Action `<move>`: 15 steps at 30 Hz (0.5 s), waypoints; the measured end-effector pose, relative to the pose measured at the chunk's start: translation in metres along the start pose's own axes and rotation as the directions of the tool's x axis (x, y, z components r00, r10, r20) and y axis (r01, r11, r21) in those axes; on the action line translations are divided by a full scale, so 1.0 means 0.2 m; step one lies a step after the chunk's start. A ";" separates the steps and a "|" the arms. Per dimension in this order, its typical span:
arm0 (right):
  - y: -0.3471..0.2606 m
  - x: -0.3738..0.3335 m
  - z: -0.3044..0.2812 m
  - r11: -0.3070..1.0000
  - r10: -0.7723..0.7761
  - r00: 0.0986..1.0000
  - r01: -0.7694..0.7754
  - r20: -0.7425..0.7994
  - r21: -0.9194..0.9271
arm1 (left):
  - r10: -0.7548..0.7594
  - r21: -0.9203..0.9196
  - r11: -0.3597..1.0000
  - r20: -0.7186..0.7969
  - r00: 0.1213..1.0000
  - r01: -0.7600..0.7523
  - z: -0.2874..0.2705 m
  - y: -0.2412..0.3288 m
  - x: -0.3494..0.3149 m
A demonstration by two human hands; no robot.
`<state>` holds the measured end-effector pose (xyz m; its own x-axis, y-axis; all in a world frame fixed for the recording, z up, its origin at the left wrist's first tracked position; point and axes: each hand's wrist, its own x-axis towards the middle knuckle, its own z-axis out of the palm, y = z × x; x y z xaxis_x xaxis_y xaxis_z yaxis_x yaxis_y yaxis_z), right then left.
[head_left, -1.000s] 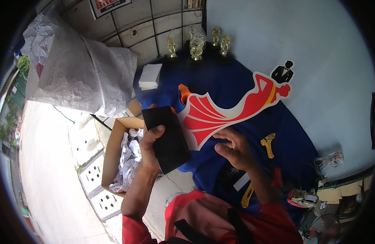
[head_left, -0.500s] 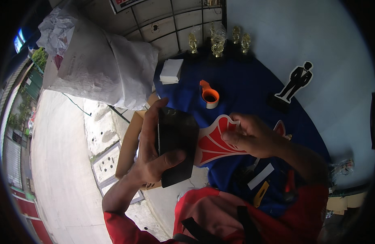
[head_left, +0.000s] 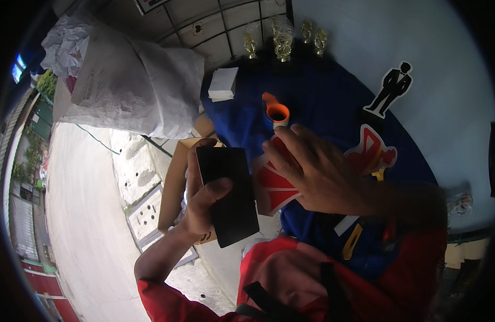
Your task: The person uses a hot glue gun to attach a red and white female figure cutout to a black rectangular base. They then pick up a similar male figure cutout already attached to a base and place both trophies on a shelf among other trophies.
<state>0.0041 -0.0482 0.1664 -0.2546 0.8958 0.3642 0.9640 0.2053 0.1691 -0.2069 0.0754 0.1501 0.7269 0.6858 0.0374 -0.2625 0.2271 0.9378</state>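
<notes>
My left hand (head_left: 200, 201) grips a black rectangular block (head_left: 230, 196), thumb across its face and fingers behind its far side. Against the block's right edge stands the fan-shaped lower end of a red and white flat cut-out (head_left: 272, 185). A figure-shaped red part of it (head_left: 370, 149) shows beyond my right wrist; these appear to be one piece, with its middle covered. My right hand (head_left: 312, 174) lies across the cut-out, fingers stretched out and slightly apart, thumb hidden. Just beyond the fingertips is an orange tape dispenser (head_left: 277, 114).
A blue-covered table (head_left: 231, 115) bears a white card stack (head_left: 223, 83), gold trophies (head_left: 283, 43), a suited-man cut-out (head_left: 393, 88) and a yellow cutter (head_left: 352, 241). A cardboard box (head_left: 172, 185) stands beneath my left hand; a large white sack (head_left: 135, 86) is behind it.
My right hand has gone from pinching the cut-out's fan-shaped part to lying over it with stretched fingers. More of the figure-shaped end shows. The block has turned slightly in my left hand.
</notes>
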 end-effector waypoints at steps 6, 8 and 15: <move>0.01 0.02 -0.04 0.912 0.072 0.926 -0.211 0.370 0.351 | 0.068 -0.014 0.998 0.082 0.994 -0.067 0.00 0.01 -0.02; 0.00 0.04 -0.03 0.917 0.029 0.964 -0.130 0.265 0.377 | 0.148 0.101 0.983 0.081 0.986 -0.156 0.00 0.02 -0.04; -0.05 0.03 0.01 0.929 0.015 1.000 -0.006 -0.021 0.370 | 0.292 0.167 0.938 0.087 0.953 -0.303 -0.03 0.00 -0.03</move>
<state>-0.0073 -0.0442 0.1654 -0.2420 0.8902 0.3861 0.9253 0.3314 -0.1842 -0.2147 0.0750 0.1481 0.6709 0.6593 0.3394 -0.3601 -0.1103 0.9264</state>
